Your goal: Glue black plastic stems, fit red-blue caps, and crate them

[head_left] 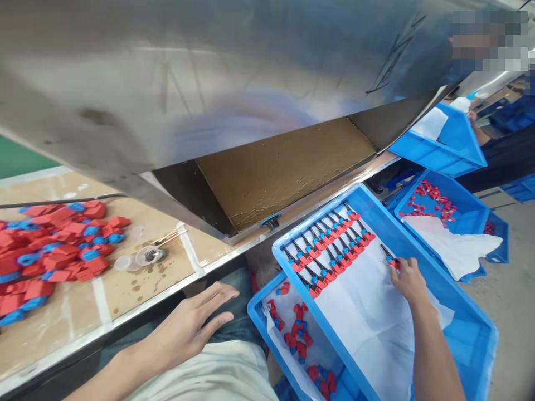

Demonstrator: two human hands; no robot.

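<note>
In the head view, my right hand (409, 281) reaches over a blue plastic crate (468, 345). Its fingers are closed on a small red-and-blue part with a black stem (388, 255), held just over the white cloth (359, 323) lining the crate. Two rows of the same kind of parts (330, 236) lie side by side on the cloth's far end, black stems pointing away. My left hand (188, 323) hovers above my lap near the bench edge, fingers stretched out, with nothing in it.
A pile of red and blue parts (58, 245) covers the left of the bench, beside small cups (150, 255) and thin sticks (169, 236). A metal hood (251, 83) fills the top. A lower crate (288, 334) holds loose parts. Farther right, another person handles a crate (455, 145).
</note>
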